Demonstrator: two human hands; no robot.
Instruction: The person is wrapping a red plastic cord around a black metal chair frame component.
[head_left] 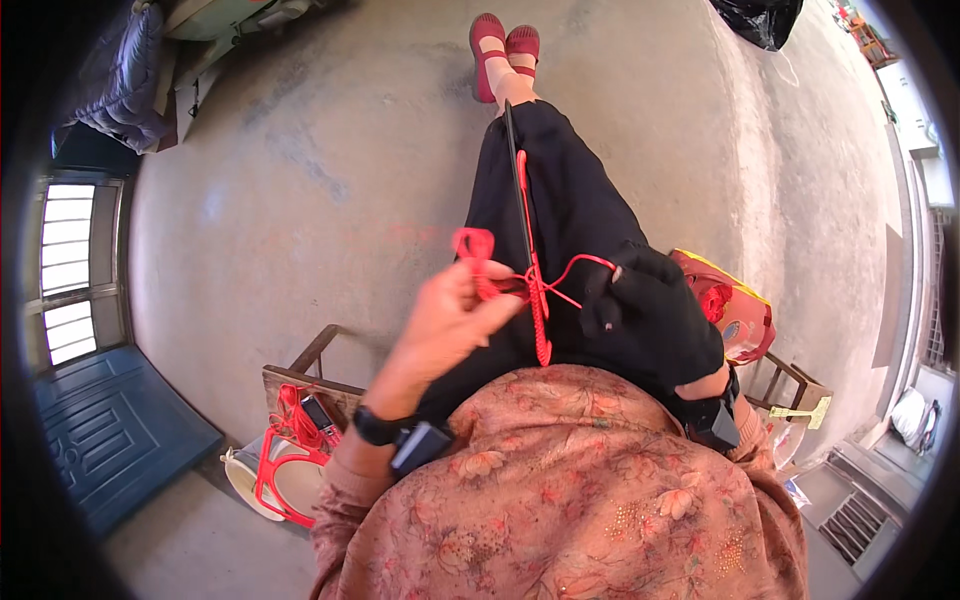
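Red cord [541, 325] runs along the black rod [517, 170]. Left of the rod, the grip of the left hand [450, 315] is closed on bundled cord; right of it, the grip of the gloved right hand [655, 310] pinches one strand.

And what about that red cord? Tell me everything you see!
The red cord is bright and thin, and looks like soft string. One part is bunched in loops at the bare left hand. It meets a red braided strip between the hands, and a thin strand bows out to the black-gloved right hand. The bunch is blurry, so I can't tell whether it's knotted.
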